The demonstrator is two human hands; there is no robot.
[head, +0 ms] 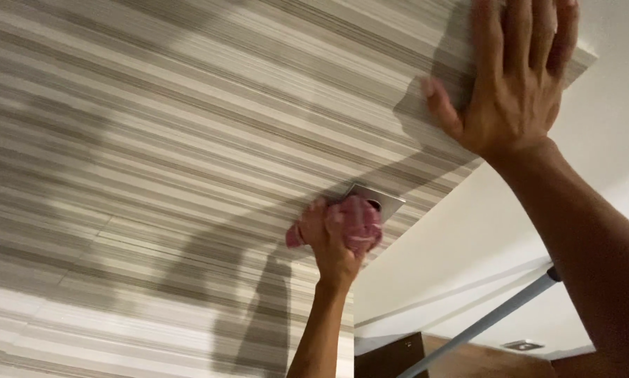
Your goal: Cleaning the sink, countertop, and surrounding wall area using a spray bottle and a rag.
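I see my left hand [332,241] raised on a straight arm, fingers curled tight around a pink cloth [358,222] pressed against a metal plate [383,199] on the striped wall [188,140]. My right hand [514,77] lies flat there, fingers spread, holding nothing.

A striped wall [188,140] fills the left and middle of the frame. The right hand [514,77] lies flat on it at the upper right, by the wall's edge. Lower, near the middle, the left hand [328,241] presses a cloth [360,224] against a metal plate [379,199] set in the wall. A pole [489,318] slants across the lower right, under the right forearm.
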